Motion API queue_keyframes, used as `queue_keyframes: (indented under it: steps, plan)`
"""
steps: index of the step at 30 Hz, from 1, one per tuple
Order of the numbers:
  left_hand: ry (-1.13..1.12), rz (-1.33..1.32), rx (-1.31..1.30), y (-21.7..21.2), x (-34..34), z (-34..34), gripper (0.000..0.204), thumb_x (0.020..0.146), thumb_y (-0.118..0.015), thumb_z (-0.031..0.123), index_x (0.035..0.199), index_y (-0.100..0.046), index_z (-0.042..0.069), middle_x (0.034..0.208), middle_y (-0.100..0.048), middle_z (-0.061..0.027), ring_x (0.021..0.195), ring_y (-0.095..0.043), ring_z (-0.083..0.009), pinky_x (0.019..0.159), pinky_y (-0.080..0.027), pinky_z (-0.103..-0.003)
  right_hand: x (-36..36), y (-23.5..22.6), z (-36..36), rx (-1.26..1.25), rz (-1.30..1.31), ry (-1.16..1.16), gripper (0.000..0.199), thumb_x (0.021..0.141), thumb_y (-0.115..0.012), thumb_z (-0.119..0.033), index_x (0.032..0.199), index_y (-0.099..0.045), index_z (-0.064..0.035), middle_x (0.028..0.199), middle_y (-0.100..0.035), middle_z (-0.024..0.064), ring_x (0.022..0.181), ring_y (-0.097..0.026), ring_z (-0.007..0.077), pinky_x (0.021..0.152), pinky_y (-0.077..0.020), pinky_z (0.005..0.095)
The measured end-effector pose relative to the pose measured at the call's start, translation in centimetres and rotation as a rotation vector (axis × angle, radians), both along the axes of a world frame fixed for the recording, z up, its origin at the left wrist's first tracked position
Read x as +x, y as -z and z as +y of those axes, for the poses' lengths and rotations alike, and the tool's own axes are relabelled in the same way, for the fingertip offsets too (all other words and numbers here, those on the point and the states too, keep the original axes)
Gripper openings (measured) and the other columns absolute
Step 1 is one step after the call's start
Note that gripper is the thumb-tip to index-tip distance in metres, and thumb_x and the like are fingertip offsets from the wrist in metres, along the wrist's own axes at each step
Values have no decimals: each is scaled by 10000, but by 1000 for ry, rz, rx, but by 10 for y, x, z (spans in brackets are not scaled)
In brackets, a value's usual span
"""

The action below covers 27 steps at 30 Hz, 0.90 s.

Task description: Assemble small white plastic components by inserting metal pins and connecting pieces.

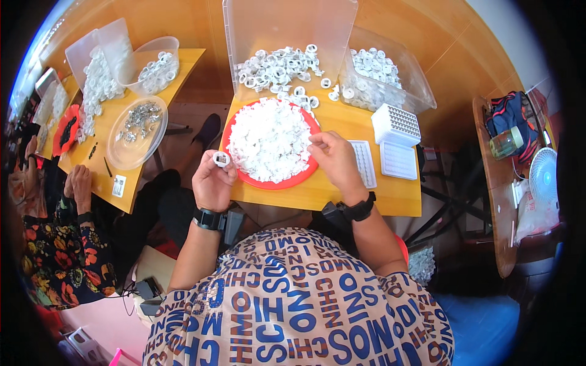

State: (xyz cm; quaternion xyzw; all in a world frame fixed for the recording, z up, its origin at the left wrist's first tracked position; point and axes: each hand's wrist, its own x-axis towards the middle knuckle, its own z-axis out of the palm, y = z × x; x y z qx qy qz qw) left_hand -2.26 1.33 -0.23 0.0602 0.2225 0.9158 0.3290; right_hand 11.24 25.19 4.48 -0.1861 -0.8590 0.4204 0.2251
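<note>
My left hand (212,181) is closed on a small white round plastic part (221,159), held upright by the left rim of a red plate (231,132). A dark opening with a metallic glint shows in the part's middle. The plate is heaped with small white plastic pieces (271,140). Over its right rim is my right hand (337,160), thumb and fingertips pinched together. Whatever lies between those fingertips is too small to make out.
Behind the plate, a tipped clear bin (290,24) spills white round parts (281,68). Another clear bin (421,91) stands right of it. White trays (397,125) are stacked at the right. On the left table (131,189), a clear bowl (116,146) holds metal pieces beside a co-worker's hands (79,186).
</note>
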Motion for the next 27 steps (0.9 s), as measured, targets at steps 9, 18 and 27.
queue_keyframes:
  steps: [9, 18, 27]
  plan:
    - [114, -6, 116, -1, 2, 4, 95, 917, -505, 123, 971, -496, 46, 935, -623, -113, 802, -611, -204, 713, -519, -319, -37, 20, -18, 480, -156, -36, 158, 786, -651, -128, 899, -655, -17, 867, -661, 129, 841, -625, 320, 740, -497, 410]
    - [104, -28, 19, -19, 13, 10, 105, 915, -511, 140, 956, -497, 44, 897, -624, -120, 749, -606, -212, 688, -506, -302, -32, 17, -16, -429, 31, -99, 144, 849, -612, -26, 982, -659, 7, 853, -670, 61, 758, -628, 122, 692, -492, 237]
    - [262, 184, 59, -33, 24, 23, 189, 888, -563, 194, 939, -481, 31, 800, -587, -143, 643, -563, -230, 608, -454, -291, -26, -3, -53, -679, 172, -225, 194, 867, -610, 1, 1059, -638, 9, 877, -651, 26, 781, -584, 68, 698, -484, 215]
